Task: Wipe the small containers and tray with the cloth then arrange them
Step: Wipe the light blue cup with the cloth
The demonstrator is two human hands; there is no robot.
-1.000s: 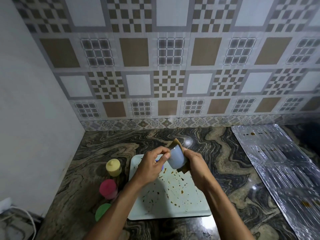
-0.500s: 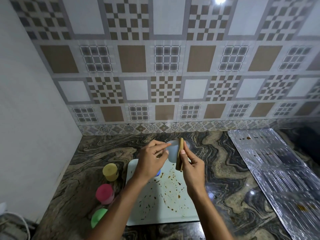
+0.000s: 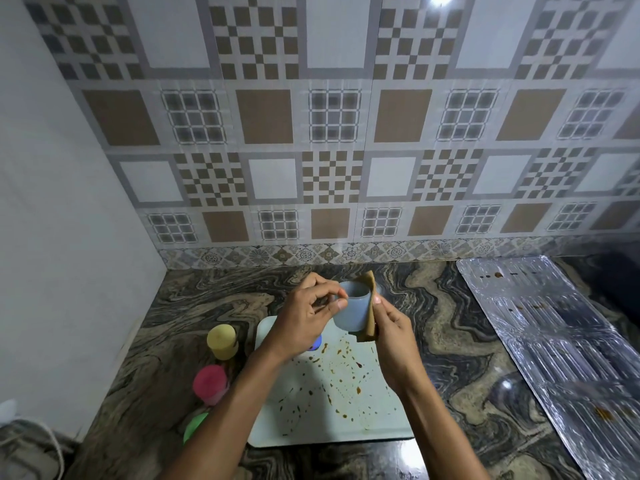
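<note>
Left of my tray, the yellow container, pink container and green container line the worktop. Open worktop lies between tray and foil sheet on my right.

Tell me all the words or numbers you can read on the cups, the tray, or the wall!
None: no words, labels or numbers show anywhere.
The pale blue cup, yellow cup, pink cup and green cup are plain.
The tray carries only brown stains.
The wall tiles show only patterns.
</note>
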